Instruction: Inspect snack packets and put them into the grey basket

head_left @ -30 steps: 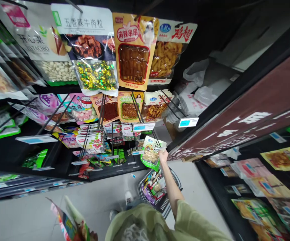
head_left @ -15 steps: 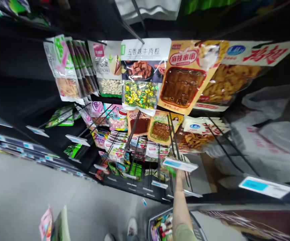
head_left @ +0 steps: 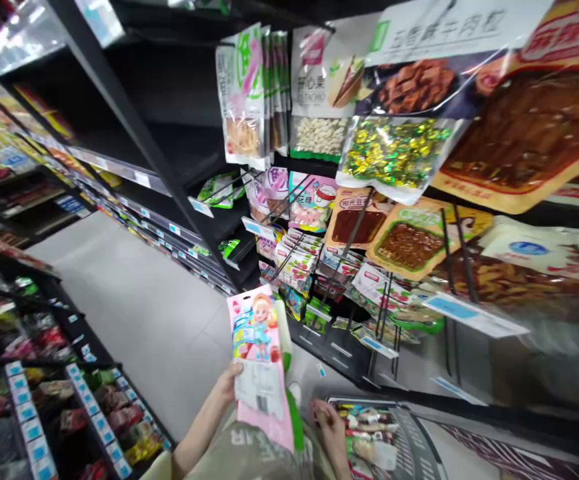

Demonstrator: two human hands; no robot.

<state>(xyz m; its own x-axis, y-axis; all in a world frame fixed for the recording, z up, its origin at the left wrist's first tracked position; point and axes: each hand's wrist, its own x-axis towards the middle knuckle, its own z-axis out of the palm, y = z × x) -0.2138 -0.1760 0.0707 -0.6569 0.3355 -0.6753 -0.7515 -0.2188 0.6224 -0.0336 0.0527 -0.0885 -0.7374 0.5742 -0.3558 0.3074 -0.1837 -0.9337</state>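
My left hand (head_left: 230,385) grips a pink snack bag (head_left: 262,373) printed with a cartoon girl. Behind it, a green-and-white bag (head_left: 295,417) shows along its right edge and seems to be in the same grip. Low in front of my body, my right hand (head_left: 328,423) has its fingers loosely bent and apart, with nothing visible in them. Just right of that hand, the grey shopping basket (head_left: 417,433) holds several colourful packages. Part of the green-and-white bag is hidden by the pink one.
Snack bags hang on hooks along the black rack, among them a pistachio bag (head_left: 319,93) and a beef cube bag (head_left: 409,100). Metal hooks with price tags (head_left: 474,313) stick out toward me. Candy bins (head_left: 64,400) line the left. Grey floor (head_left: 169,280) runs between.
My right hand has come back from the rack's lower hooks to beside the basket. My left hand has lifted the bags from the lower left to the centre. The view has turned left.
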